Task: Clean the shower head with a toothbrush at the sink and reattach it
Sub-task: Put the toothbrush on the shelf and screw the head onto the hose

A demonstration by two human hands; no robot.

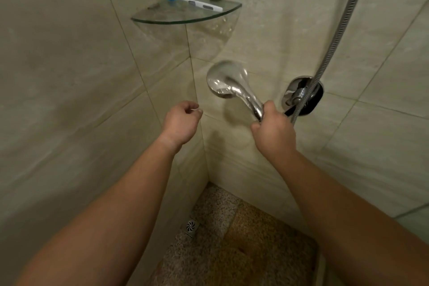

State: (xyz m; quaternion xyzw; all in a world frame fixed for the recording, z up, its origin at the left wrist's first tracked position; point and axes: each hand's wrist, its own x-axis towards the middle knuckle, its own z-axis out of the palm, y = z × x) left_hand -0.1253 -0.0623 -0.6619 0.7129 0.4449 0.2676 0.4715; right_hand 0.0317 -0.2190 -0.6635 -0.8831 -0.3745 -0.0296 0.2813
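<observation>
Tiled shower corner: one toothbrush (194,2); right hand (274,131) grips one shower head (228,82); left hand (181,122) loosely curled, empty.

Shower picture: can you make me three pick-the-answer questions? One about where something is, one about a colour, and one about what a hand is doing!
1. Where is the toothbrush?
A. On the glass shelf
B. On the floor
C. In the left hand

2. What colour is the toothbrush's head?
A. Red
B. Blue
C. Green

3. What is the right hand doing?
A. Hanging free
B. Touching the drain
C. Gripping the shower head's handle

Answers:
1. A: the toothbrush lies on the corner glass shelf, up on the wall.
2. B: its brush end is blue, the handle white.
3. C: the right hand has its fingers wrapped round the handle of the shower head, while the left hand holds nothing and its fingers are loosely curled.
</observation>
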